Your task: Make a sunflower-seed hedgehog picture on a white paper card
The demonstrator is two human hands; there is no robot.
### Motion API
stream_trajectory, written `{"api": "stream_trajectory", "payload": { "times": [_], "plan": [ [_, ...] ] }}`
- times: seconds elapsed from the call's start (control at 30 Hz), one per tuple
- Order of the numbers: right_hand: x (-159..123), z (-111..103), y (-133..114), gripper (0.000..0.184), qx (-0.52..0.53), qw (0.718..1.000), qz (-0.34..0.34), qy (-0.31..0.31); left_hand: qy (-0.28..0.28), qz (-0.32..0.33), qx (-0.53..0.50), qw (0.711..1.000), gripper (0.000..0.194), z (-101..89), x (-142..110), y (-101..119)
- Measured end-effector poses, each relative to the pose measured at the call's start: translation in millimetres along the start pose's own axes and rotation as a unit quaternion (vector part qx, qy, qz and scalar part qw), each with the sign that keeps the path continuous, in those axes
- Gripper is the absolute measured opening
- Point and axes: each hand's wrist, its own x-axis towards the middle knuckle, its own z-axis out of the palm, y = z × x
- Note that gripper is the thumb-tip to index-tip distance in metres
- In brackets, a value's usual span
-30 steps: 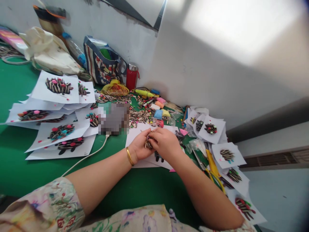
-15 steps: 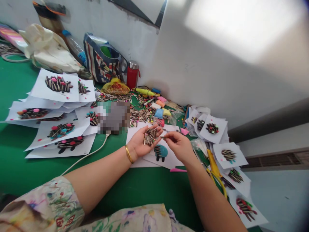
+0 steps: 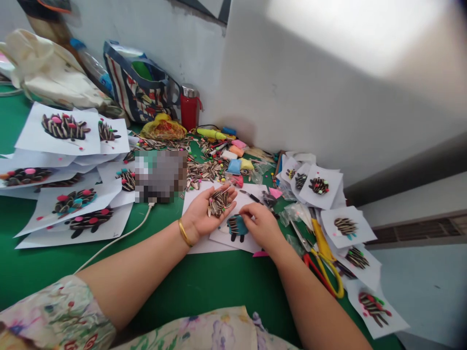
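My left hand (image 3: 204, 214) is held palm up and cupped around a heap of striped sunflower seeds (image 3: 218, 203). To its right, my right hand (image 3: 263, 224) pinches thumb and fingers together at the right part of a blue clay animal shape (image 3: 240, 226). Its fingertips hide the sunflower seed that showed in this pinch a moment before. Seeds stick out of the left part of the blue body, which has dark legs. The shape lies on a white paper sheet (image 3: 218, 237), partly covered by my right hand.
Paper sheets with seed-covered animals (image 3: 60, 204) are stacked at left, more sheets (image 3: 345, 226) at right. Scissors (image 3: 321, 260) lie beside my right forearm. Behind are loose seeds (image 3: 204, 171), clay packets (image 3: 234, 166), a red bottle (image 3: 189, 109), a blurred-out device (image 3: 162, 175) with a white cable.
My right hand has drawn a seed from the heap in my left palm and moved down to the blue clay shape. My left hand has opened out flat under the seeds. The view has shifted slightly.
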Motion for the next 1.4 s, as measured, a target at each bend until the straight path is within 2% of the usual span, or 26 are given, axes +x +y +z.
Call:
{"api": "stream_trajectory", "payload": {
  "times": [0.33, 0.73, 1.07, 1.4],
  "plan": [
    [1.2, 4.5, -1.9, 0.020, -0.031, 0.999, -0.023, -0.035, -0.005, -0.001, 0.001, 1.000, 0.033, -0.9, 0.9, 0.0],
    [1.7, 7.0, -2.7, 0.024, -0.070, 0.995, -0.056, -0.032, -0.004, -0.001, 0.004, 1.000, 0.033, -1.1, 1.4, -0.8],
    [3.8, 3.8, -6.5, 0.024, -0.095, 0.993, -0.038, -0.062, -0.005, -0.004, 0.004, 1.000, 0.033, -2.7, 1.8, -1.0],
    [0.2, 4.3, -3.1, 0.022, -0.080, 0.994, -0.051, -0.050, -0.007, -0.005, 0.000, 1.000, 0.033, -0.9, 0.2, -1.6]
  ]
}}
